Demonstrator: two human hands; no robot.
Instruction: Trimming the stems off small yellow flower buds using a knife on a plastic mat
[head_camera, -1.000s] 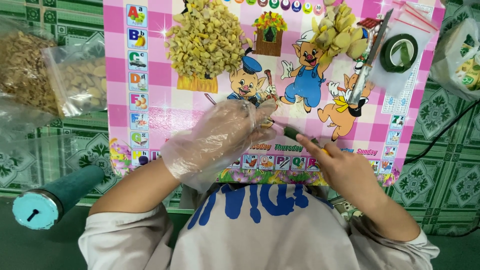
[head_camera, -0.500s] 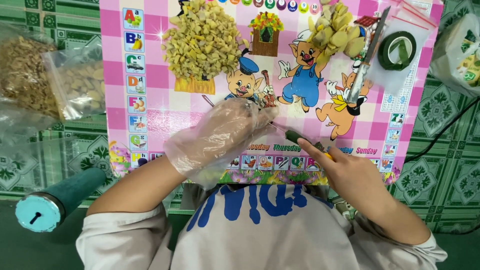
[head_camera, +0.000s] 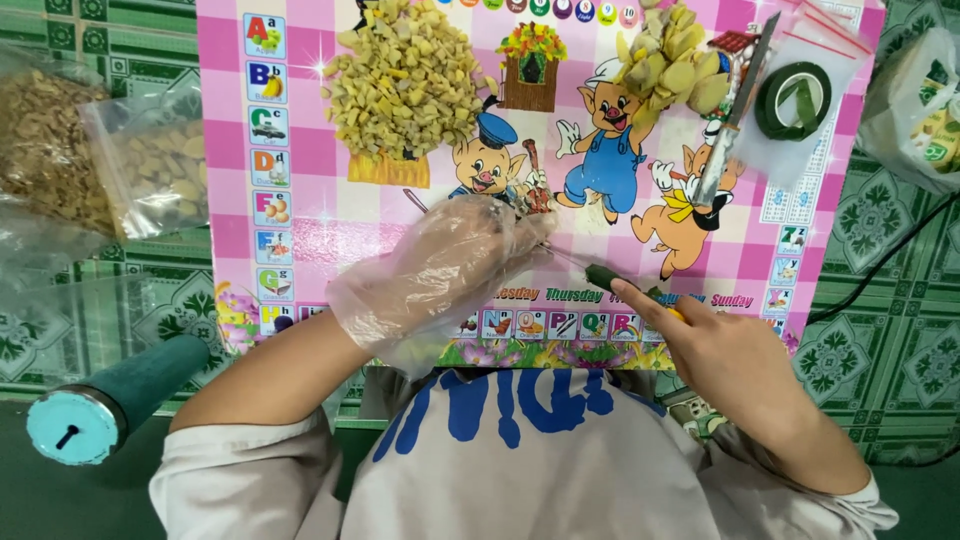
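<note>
Two hands — gloved left hand (head_camera: 455, 265) fingers curled on something hidden, right hand (head_camera: 725, 355) gripping one green-handled tool (head_camera: 608, 278) — two yellow piles.

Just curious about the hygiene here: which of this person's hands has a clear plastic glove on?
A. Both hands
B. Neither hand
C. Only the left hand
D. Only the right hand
C: the left hand is wrapped in a loose, see-through plastic glove, while the right hand, which holds a green-wrapped tool over the pink picture board, is bare.
</note>
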